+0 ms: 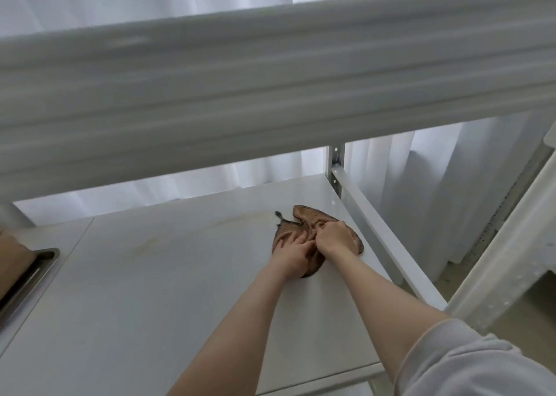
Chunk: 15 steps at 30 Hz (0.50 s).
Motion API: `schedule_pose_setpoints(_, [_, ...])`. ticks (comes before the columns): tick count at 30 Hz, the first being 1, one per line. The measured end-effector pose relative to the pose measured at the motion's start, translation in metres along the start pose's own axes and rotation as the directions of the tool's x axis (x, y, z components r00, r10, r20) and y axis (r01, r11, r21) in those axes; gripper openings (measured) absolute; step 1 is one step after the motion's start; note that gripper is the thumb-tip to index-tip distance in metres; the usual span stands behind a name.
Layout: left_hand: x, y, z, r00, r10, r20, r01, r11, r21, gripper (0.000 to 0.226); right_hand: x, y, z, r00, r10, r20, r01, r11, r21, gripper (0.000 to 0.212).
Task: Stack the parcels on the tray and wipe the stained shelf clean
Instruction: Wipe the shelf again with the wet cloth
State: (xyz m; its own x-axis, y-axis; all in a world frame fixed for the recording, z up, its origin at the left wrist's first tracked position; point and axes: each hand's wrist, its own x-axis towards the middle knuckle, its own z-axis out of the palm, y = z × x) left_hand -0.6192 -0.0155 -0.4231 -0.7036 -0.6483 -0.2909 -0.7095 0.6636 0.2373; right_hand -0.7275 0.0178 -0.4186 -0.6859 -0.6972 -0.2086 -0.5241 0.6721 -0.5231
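A crumpled brown cloth (pixel 304 218) lies on the white shelf (pixel 156 275), toward its back right. My left hand (pixel 293 252) presses flat on the cloth's near left part, fingers spread. My right hand (pixel 332 236) is clenched on a bunched fold of the cloth, just right of the left hand. A faint brownish stain (pixel 240 218) arcs across the shelf to the left of the cloth. At the far left edge a metal tray (pixel 28 278) holds a brown parcel (pixel 12 260), only partly in view.
A blurred white upper shelf beam (pixel 270 88) crosses the view above the hands. A white upright post (pixel 336 161) stands at the back right corner, and a side rail (pixel 382 233) runs along the shelf's right edge. White curtains hang behind.
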Motion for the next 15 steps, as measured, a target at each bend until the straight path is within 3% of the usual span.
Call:
schedule_pose_setpoints(3, [-0.015, -0.027, -0.002, 0.997, -0.071, -0.037, 0.070, 0.997, -0.032, 0.056, -0.016, -0.008, 0.008, 0.999, -0.037, -0.036, 0.035, 0.997, -0.062, 0.049])
schedule_pose_setpoints(6, [-0.037, -0.070, -0.005, 0.962, -0.267, -0.055, 0.265, 0.963, -0.044, 0.065, -0.027, -0.027, 0.029, 0.970, -0.229, 0.081, 0.239, 0.959, -0.150, 0.050])
schedule_pose_setpoints(10, [-0.067, -0.132, -0.012, 0.866, -0.494, -0.072, 0.483, 0.866, -0.132, 0.074, -0.050, -0.074, 0.066, 0.819, -0.452, 0.352, 0.523, 0.842, -0.134, 0.051])
schedule_pose_setpoints(13, [-0.082, -0.166, -0.017, 0.763, -0.644, -0.054, 0.620, 0.754, -0.217, 0.083, -0.065, -0.100, 0.078, 0.659, -0.582, 0.477, 0.652, 0.758, 0.023, 0.043])
schedule_pose_setpoints(15, [-0.081, -0.177, -0.020, 0.697, -0.716, -0.030, 0.684, 0.678, -0.269, 0.086, -0.067, -0.105, 0.077, 0.663, -0.582, 0.470, 0.613, 0.783, 0.105, 0.039])
